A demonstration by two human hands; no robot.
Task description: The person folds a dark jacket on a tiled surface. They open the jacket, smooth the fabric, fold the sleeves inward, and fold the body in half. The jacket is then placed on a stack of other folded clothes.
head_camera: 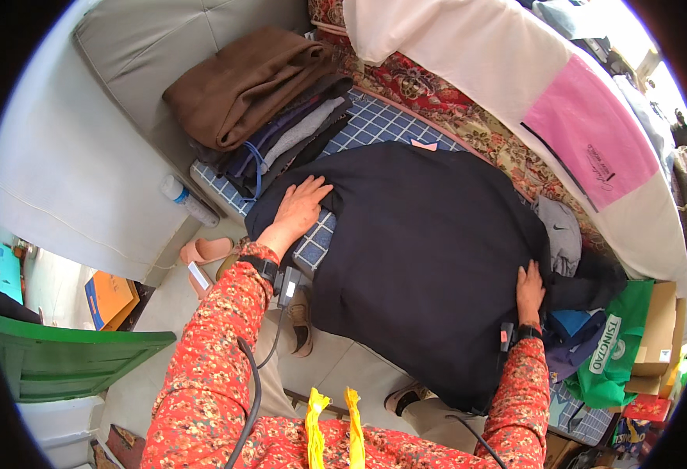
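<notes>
A black long-sleeved top is spread out before me on a blue checked cover, its lower part reaching past the front edge. My left hand lies flat on its left sleeve, the fingers slightly apart. On the opposite side, my right hand rests on the top near its right edge. The right sleeve appears to stretch out beyond that hand. At the far side a pale pink paper piece shows at the collar.
Folded clothes are piled at the back left, brown fabric uppermost. Grey clothing, a green bag and a cardboard box sit to the right. A spray can and pink slippers are at the left.
</notes>
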